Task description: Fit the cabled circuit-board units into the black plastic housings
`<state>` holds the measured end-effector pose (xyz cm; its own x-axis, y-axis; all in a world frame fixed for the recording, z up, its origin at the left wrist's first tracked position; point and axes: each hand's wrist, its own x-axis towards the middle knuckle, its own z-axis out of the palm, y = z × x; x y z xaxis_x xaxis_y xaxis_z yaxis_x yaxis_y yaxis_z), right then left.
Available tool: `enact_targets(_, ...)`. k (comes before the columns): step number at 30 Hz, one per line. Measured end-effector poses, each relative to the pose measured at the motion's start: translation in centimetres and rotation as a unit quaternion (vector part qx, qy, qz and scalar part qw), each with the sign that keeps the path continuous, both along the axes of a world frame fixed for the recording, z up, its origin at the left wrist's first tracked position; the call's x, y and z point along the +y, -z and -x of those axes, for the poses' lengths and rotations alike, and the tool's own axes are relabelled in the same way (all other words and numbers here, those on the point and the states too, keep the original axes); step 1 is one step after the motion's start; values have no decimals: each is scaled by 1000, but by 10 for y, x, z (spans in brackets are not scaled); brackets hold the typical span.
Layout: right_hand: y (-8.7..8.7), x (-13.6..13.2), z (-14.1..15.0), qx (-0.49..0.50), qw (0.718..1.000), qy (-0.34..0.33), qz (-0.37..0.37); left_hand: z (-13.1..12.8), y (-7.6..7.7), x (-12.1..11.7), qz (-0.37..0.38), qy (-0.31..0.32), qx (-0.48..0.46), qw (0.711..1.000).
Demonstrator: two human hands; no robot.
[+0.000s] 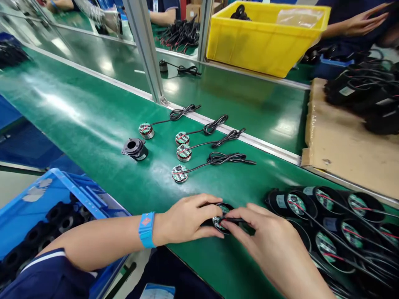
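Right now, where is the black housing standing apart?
In the head view, the black housing stands left of centre on the green bench, nearest the leftmost circuit board.

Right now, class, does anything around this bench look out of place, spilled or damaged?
Nothing looks spilled. Mildly odd: one black housing stands beside the wired circuit boards, apart from the grouped housings at right; and the blue bin has ragged pale patches, perhaps old label remains.

Our left hand [187,220] and right hand [272,234] are bare. Around our left wrist [158,229] we wear a broad, bright blue band [146,234] with a small reddish patch [146,221]. Our short sleeve [56,276] is navy, with a thin white stripe [43,257] near its edge. Dark cloth [174,270] covers our lap, and a pale blue card [158,292] shows against it.
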<state>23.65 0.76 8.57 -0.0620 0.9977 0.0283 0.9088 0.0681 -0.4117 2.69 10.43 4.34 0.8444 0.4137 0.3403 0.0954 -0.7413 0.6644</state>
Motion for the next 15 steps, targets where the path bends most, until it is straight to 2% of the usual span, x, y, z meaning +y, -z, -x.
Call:
enact_targets(7,-14,7,6,9,997,-28,-69,-1,-1,2,-64,8,4,998)
enact_targets(12,-10,-1,4,-10,997,-48,-61,-2,1,0,-73,6,5,997)
enact_targets(15,-9,-3,3,-14,995,-42,-86,-2,2,-1,-70,5,-2,998)
